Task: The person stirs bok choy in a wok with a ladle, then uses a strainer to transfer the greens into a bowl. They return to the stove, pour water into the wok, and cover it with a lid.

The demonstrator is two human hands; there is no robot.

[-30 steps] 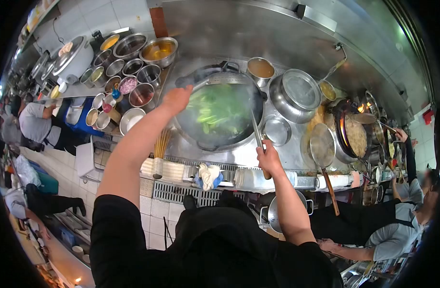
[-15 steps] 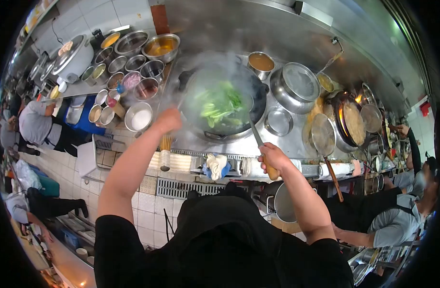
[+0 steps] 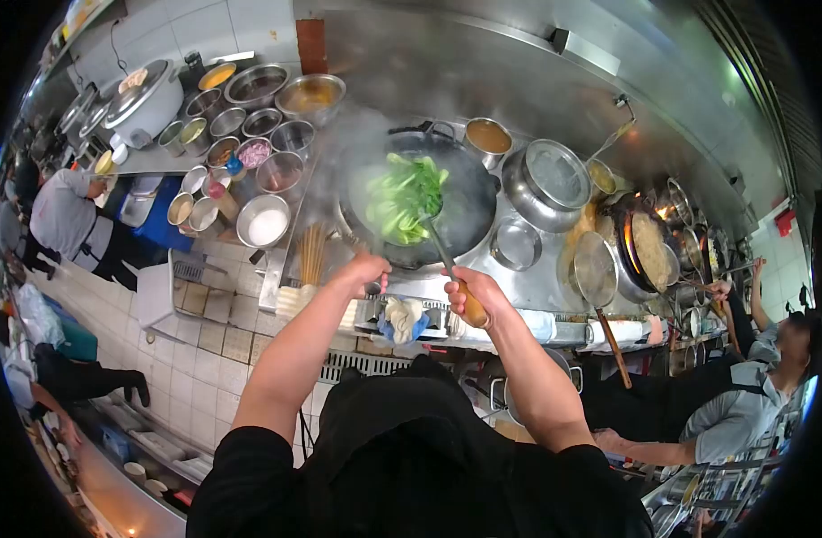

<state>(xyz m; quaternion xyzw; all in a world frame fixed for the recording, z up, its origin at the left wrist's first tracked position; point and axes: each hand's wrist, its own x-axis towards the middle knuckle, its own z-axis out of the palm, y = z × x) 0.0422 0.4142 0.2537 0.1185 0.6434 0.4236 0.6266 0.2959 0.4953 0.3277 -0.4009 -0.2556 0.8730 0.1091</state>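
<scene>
My right hand (image 3: 475,298) is closed round the wooden handle of a ladle (image 3: 442,247), whose head rests among green leafy vegetables (image 3: 409,199). They lie in a large dark wok (image 3: 469,211), with steam over its left side. At the wok's front left, my left hand (image 3: 366,271) is closed on something I cannot make out; a small metal piece shows under it. A bamboo brush (image 3: 312,255) stands left of that hand. Below and between my hands, a white and blue cloth (image 3: 402,320) lies on the counter's front edge.
Metal containers of ingredients (image 3: 279,172) stand at the left. Right of the wok are a sauce pot (image 3: 488,136), a lidded pot (image 3: 544,188), a strainer (image 3: 596,269) and another wok (image 3: 648,247) near flames. A co-worker (image 3: 743,403) is at the right, others at the far left.
My left hand has moved right and down to the wok's front edge. My right hand has shifted left with the ladle. The vegetables are bunched differently, and the brush is now in plain view.
</scene>
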